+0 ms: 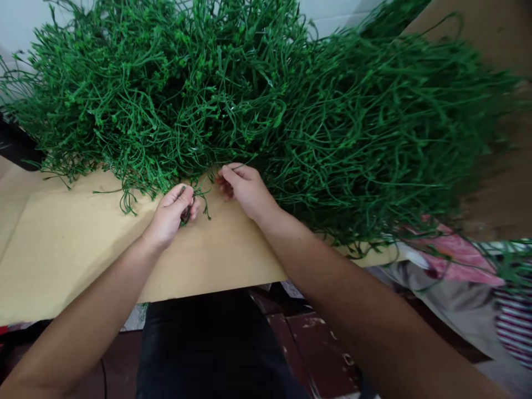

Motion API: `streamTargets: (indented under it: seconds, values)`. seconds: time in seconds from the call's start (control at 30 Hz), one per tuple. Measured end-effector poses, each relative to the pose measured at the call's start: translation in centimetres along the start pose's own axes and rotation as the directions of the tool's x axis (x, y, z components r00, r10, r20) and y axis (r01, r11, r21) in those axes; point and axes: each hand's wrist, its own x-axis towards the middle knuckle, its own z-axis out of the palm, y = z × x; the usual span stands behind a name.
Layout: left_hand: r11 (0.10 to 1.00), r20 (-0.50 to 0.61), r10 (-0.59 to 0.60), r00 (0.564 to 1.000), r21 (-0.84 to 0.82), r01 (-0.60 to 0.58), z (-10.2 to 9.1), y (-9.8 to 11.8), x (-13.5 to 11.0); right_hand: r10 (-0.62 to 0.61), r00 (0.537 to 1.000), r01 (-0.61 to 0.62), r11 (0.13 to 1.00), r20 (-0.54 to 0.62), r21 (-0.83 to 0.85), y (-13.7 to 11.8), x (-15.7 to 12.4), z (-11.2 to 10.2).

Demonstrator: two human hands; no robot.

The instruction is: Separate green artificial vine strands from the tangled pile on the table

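A big heap of green plastic sprigs (257, 94) covers the back of a tan board (75, 249). My left hand (172, 213) is closed round a small green sprig with a dark stem end, held just in front of the heap. My right hand (245, 188) is beside it, fingers curled in a pinch on a thin green stem at the heap's near edge. The two hands are a few centimetres apart.
The board's near edge runs across the middle of the view, with my dark-clad lap (208, 349) and a dark red tiled floor (316, 343) below it. Pink and striped cloth (465, 260) lies at the right. Brown cardboard (490, 33) rises at the far right.
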Motion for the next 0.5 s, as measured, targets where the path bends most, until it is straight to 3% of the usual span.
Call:
streamTargets:
  seconds: [0.13,0.23,0.37,0.5]
  values:
    - [0.999,-0.016,-0.027,0.999,-0.019,0.027,-0.2,-0.1,0.2,0.021,0.997,-0.035,0.977,0.07,0.209,-0.5,-0.9,0.1]
    - [0.998,-0.019,-0.038,0.999,-0.045,0.037,-0.2,-0.1,0.2,-0.06,0.997,0.046,0.954,0.039,0.295,-0.9,-1.0,-0.6]
    - [0.998,-0.03,-0.025,0.999,-0.058,0.023,-0.1,0.0,0.2,-0.222,0.975,0.209,0.943,0.023,0.259,-1.3,-1.5,-1.2]
    - [0.999,-0.052,-0.03,0.998,-0.041,0.028,-0.1,0.0,0.2,-0.259,0.949,0.248,0.965,0.177,0.082,-1.5,-2.7,-0.5]
